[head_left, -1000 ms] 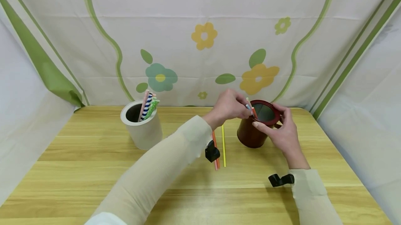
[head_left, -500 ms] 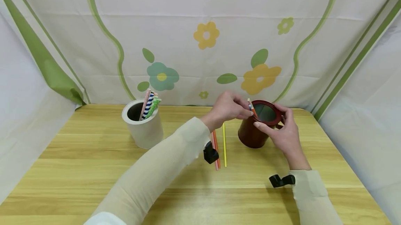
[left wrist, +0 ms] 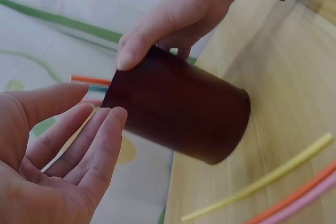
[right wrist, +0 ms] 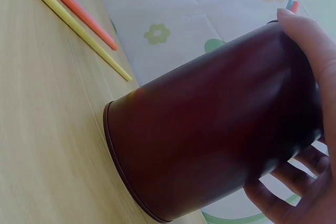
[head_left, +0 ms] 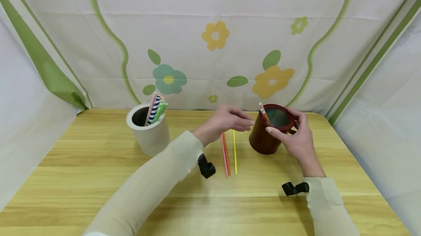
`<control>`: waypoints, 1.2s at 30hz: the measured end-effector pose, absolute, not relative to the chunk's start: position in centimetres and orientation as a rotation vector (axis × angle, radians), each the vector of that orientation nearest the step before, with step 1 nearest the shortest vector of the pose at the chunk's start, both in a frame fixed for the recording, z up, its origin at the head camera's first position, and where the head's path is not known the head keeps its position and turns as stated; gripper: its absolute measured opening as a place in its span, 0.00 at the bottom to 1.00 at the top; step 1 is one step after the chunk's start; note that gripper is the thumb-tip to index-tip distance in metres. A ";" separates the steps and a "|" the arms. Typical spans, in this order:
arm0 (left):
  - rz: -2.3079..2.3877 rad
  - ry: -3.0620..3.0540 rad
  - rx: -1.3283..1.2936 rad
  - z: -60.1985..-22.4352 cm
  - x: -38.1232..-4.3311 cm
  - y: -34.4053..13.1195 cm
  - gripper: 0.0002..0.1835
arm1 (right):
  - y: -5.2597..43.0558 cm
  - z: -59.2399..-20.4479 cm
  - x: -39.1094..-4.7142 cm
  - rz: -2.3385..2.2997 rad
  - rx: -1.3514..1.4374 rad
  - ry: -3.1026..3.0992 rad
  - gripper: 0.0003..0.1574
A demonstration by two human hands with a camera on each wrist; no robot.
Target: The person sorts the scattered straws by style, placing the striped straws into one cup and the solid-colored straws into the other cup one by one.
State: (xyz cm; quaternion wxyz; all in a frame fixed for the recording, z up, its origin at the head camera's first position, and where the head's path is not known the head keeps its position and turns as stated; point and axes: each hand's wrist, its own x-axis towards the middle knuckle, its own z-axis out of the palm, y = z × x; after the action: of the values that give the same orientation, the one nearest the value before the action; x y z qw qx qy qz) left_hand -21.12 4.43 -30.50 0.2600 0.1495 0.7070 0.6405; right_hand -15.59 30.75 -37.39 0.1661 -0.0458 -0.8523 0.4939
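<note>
My right hand [head_left: 295,137] grips the rim of a dark red cylindrical cup [head_left: 264,139], thumb on the near side and fingers round the right. The cup stands on the table, and a few plain straws [head_left: 264,113], orange and blue among them, lean against its left rim. Just left of the cup, my left hand [head_left: 227,121] is in the air with loosely extended fingers and holds nothing. In the left wrist view its fingertips [left wrist: 119,115] appear close to the cup's mouth. Below that hand lie a pink straw [head_left: 225,157], an orange straw [head_left: 227,157] and a yellow straw [head_left: 235,155].
At the left stands a white cup [head_left: 152,141] holding several patterned straws [head_left: 154,111], striped and dotted. Behind the wooden table [head_left: 82,177] hangs a flowered curtain [head_left: 190,46]. A black wrist camera [head_left: 206,166] is strapped to the left sleeve.
My left hand has let go of the straws at the cup's rim and drawn back to the left, fingers loosened. The right hand still holds the cup in the same place.
</note>
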 end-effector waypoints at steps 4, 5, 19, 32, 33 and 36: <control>1.743 1.887 0.407 -31.4 -21.3 2.8 0.12 | 30.7 -37.4 -15.6 1.412 -0.116 -2.417 0.60; 1.743 1.881 0.409 -31.6 -21.4 2.3 0.12 | 30.6 -37.4 -15.6 1.414 -0.113 -2.416 0.60; 1.654 2.090 0.251 -38.0 -21.9 -1.2 0.09 | 30.7 -37.4 -15.7 1.418 -0.103 -2.420 0.59; 1.669 2.252 -0.038 -40.3 -22.4 0.0 0.08 | 30.7 -37.4 -15.5 1.427 -0.118 -2.413 0.60; 1.669 2.264 -0.055 -40.3 -22.4 0.2 0.08 | 30.7 -37.4 -15.5 1.429 -0.117 -2.411 0.60; 1.657 2.315 -0.108 -40.5 -22.5 0.8 0.08 | 30.7 -37.4 -15.6 1.433 -0.112 -2.408 0.60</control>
State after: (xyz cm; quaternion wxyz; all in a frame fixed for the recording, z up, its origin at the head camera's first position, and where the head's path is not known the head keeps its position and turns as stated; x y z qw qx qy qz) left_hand -22.48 0.77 -40.46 0.1459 -0.0373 0.8039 0.5754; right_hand -15.55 30.67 -37.44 0.1679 -0.0393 -0.8465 0.5036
